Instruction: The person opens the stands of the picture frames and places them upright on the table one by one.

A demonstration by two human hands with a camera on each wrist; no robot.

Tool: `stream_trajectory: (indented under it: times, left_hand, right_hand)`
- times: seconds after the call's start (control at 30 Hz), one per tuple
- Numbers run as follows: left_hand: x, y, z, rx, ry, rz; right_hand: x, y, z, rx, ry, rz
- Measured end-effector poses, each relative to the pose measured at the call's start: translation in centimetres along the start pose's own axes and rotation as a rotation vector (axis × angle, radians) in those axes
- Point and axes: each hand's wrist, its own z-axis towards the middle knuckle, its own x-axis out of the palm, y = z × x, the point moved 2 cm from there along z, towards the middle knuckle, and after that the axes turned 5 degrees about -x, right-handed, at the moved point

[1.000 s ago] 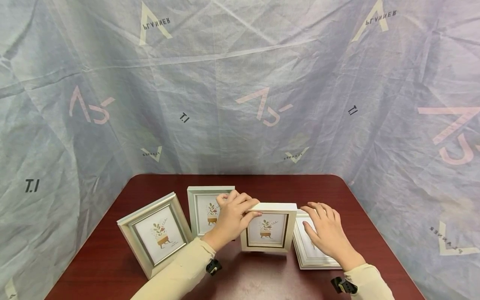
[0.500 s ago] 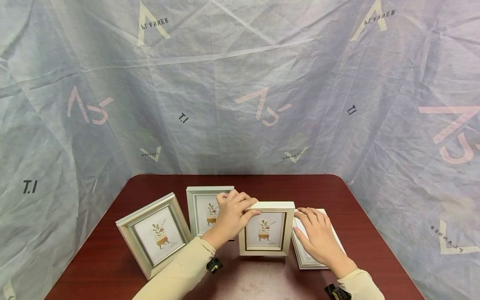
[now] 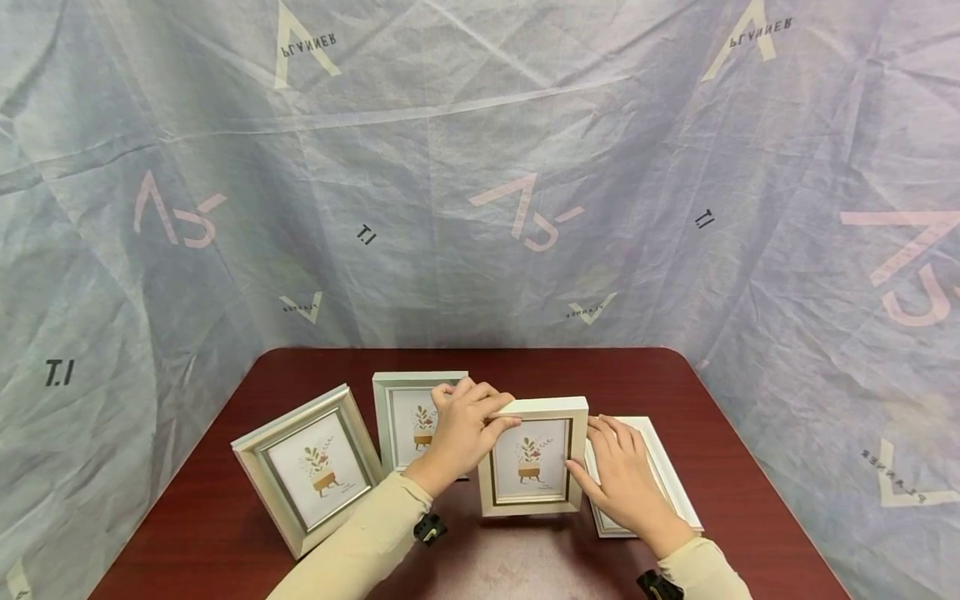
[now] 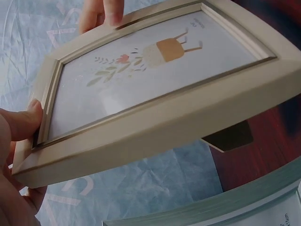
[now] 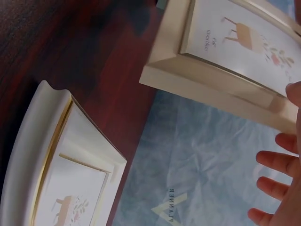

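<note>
A cream picture frame (image 3: 531, 458) with a potted-plant print stands near the middle, facing me. My left hand (image 3: 471, 427) grips its upper left corner, thumb on the front and fingers curled over the back. At its right edge is my right hand (image 3: 628, 475); the right wrist view shows the thumb on the front face and the other fingers spread beside and behind the edge. Behind the frame a dark flap (image 4: 230, 136) sticks out in the left wrist view. A white picture frame (image 5: 35, 150) lies on the table under my right hand, partly covered by it.
A silver-champagne picture frame (image 3: 315, 471) stands at left, angled. Behind my left hand stands a pale green picture frame (image 3: 384, 417), partly hidden. The dark red table (image 3: 585, 379) ends at a grey cloth backdrop (image 3: 420, 208).
My right hand has moved left, from over the white picture frame to the cream frame's right edge. The cream frame has turned slightly, its top right corner rising. My left hand keeps its hold.
</note>
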Motion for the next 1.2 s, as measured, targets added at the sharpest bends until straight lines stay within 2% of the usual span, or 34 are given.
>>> stream_trajectory:
  times: [0.17, 0.47, 0.6, 0.83, 1.2]
  left_hand:
    - [0.0, -0.1, 0.1, 0.005, -0.018, 0.011]
    - [0.0, 0.0, 0.1, -0.011, -0.005, 0.018]
    - [0.1, 0.1, 0.1, -0.017, 0.013, 0.022]
    - [0.3, 0.5, -0.1, -0.038, 0.059, 0.035]
    - [0.9, 1.1, -0.2, -0.025, 0.102, 0.181]
  right_hand:
    - [0.1, 0.2, 0.4, -0.029, -0.055, -0.014]
    - [0.3, 0.4, 0.7, -0.052, -0.075, -0.047]
    - [0.4, 0.5, 0.7, -0.045, -0.04, -0.066]
    - [0.5, 0.8, 1.1, 0.015, 0.043, -0.07]
    - [0.8, 1.2, 1.7, 0.111, 0.114, -0.082]
